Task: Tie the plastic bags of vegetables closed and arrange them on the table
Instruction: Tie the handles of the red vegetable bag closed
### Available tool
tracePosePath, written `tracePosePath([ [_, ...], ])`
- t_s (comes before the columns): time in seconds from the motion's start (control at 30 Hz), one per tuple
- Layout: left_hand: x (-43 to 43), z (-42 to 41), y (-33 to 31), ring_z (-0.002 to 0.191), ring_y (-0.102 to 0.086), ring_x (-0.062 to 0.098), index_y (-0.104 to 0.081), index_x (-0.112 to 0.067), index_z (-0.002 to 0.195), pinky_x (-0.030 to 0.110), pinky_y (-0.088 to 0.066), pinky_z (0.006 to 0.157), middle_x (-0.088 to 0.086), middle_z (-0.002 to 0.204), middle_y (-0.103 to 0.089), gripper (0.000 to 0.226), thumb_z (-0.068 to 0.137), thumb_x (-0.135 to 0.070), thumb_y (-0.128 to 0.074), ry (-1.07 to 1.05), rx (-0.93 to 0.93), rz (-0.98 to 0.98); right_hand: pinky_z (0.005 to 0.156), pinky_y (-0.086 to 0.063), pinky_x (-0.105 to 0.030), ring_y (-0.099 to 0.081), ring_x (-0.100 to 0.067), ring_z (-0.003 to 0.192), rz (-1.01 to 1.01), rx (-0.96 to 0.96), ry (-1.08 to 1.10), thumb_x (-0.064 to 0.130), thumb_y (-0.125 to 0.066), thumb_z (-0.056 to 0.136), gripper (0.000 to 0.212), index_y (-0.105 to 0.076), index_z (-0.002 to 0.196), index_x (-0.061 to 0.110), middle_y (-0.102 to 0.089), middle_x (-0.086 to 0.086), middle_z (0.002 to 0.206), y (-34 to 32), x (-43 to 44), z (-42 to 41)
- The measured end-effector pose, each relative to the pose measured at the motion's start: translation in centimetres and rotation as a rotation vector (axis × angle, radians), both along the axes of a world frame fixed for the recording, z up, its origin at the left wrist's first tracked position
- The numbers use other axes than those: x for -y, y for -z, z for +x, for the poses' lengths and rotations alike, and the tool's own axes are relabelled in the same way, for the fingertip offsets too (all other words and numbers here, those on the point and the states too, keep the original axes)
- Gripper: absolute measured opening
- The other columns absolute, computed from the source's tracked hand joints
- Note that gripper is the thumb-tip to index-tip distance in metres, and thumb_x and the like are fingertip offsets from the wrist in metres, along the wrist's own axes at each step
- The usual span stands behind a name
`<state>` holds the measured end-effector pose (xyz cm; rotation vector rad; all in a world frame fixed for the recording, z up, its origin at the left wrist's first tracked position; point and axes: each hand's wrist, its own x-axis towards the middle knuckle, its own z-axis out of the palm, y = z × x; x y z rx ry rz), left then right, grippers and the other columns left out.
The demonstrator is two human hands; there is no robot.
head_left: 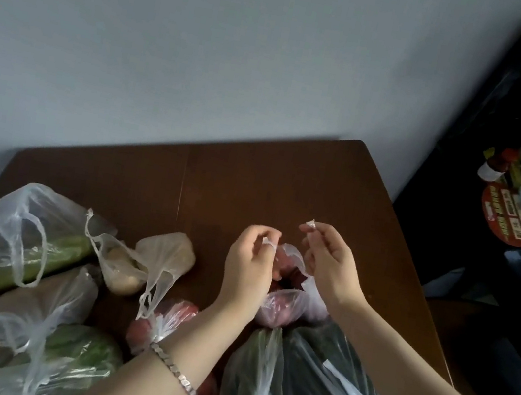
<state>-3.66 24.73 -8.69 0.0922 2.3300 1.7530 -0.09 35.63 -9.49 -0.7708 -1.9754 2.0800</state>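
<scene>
Brown table [256,175] against grey wall [211,32], vegetable bags [12,233] crowding its near side

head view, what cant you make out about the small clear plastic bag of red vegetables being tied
- Small clear plastic bag of red vegetables: its middle is hidden behind the left hand and right hand.
- Its contents: blurred by plastic, kind unclear.
- Dark green bag: cut off by the bottom edge.

Bag of red vegetables [281,305] half hidden behind left hand [249,265]; contents indistinct.

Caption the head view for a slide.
Left hand and right hand pull the handles of a red-vegetable bag among bagged produce.
</scene>
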Motion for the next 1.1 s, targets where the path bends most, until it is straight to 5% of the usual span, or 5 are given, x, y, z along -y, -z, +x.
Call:
tracePosePath([
  [0.23,-0.5,-1.8,-1.2,0.064,-0.054,0.006,-0.054,-0.015,0.071,0.005,-0.041,0.05,-0.001,0.071,-0.057,0.023,0.081,0.005,-0.05,-0.063,0.066,0.085,0.067,-0.056,-0.024,-0.065,-0.012,0.072,0.003,0.053,-0.157,0.009,-0.061,0.086,0.015,-0.071,0.097,0.01,-0.071,-0.011,0.084,0.3,1.0,-1.8],
  [0.47,0.9,-3.5,-1.6,0.048,-0.047,0.001,-0.051,-0.016,0.057,0.006,-0.033,0.044,-0.009,0.048,-0.05,0.028,0.081,-0.008,-0.061,0.005,0.003,-0.075,0.057,-0.035,-0.014,-0.048,0.001,0.056,0.3,-0.074,-0.379,-0.008,-0.054,0.079,0.011,-0.063,0.072,-0.01,-0.051,0.007,0.063,2.6,3.0,-2.5],
  [0.63,1.3,-4.7,-1.5,0.049,-0.048,0.0,-0.055,-0.009,0.059,0.017,-0.04,0.051,-0.01,0.045,-0.051,0.024,0.082,-0.011,-0.061,0.073,0.126,-0.144,0.05,-0.035,-0.01,-0.048,0.004,0.048,0.159,-0.052,-0.497,0.0,-0.063,0.082,0.048,-0.052,0.049,0.033,-0.053,0.022,0.05,1.5,2.6,-2.0],
  [0.93,3.9,-3.4,1.9,0.069,-0.058,0.005,-0.071,-0.008,0.089,0.004,-0.041,0.059,-0.005,0.074,-0.067,0.012,0.082,-0.017,-0.067,0.472,-0.003,-0.419,0.039,-0.033,-0.012,-0.044,-0.001,0.035,-0.012,0.138,-0.214,0.012,-0.058,0.089,0.018,-0.068,0.083,-0.002,-0.056,0.0,0.05,2.0,0.7,0.1],
  [1.1,3.4,-1.8,2.8,0.073,-0.055,0.01,-0.064,0.0,0.081,0.022,-0.042,0.074,0.001,0.076,-0.061,0.035,0.08,-0.035,-0.065,0.452,0.198,-0.171,0.043,-0.044,-0.011,-0.054,-0.001,0.041,0.044,0.157,-0.081,0.017,-0.06,0.088,0.023,-0.069,0.083,-0.004,-0.062,-0.006,0.06,2.6,0.4,0.5],
])
